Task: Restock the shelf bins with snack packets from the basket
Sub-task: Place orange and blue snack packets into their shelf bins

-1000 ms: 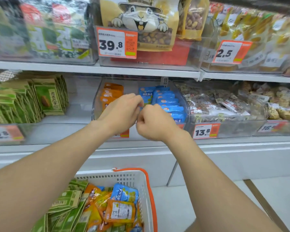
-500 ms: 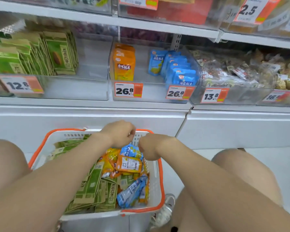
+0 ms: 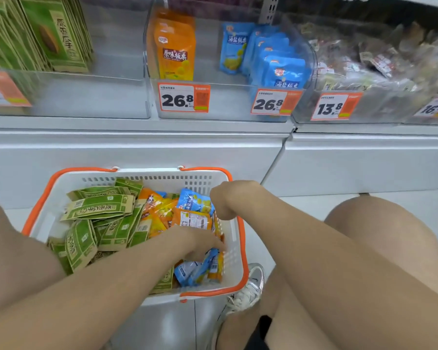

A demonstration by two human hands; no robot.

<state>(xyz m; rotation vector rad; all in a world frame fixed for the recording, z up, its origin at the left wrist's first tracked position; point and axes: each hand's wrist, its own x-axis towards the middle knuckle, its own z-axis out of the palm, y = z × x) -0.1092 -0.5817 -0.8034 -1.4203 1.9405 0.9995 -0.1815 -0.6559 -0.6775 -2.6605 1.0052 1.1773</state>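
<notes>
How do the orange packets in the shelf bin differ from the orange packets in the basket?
The orange packets in the shelf bin stand upright in a short row, fronts facing forward; the orange packets in the basket lie flat and jumbled. The bin ones stand apart from the blue packets on the shelf; the basket ones are mixed with green packets and blue ones. The left hand reaches among the basket ones. Both appear to be the same snack.

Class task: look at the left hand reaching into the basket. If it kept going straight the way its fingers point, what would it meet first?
The left hand points toward the basket's right side. It would most likely meet the blue packets at its fingertips first, then the basket wall, though depth is unclear.
</notes>
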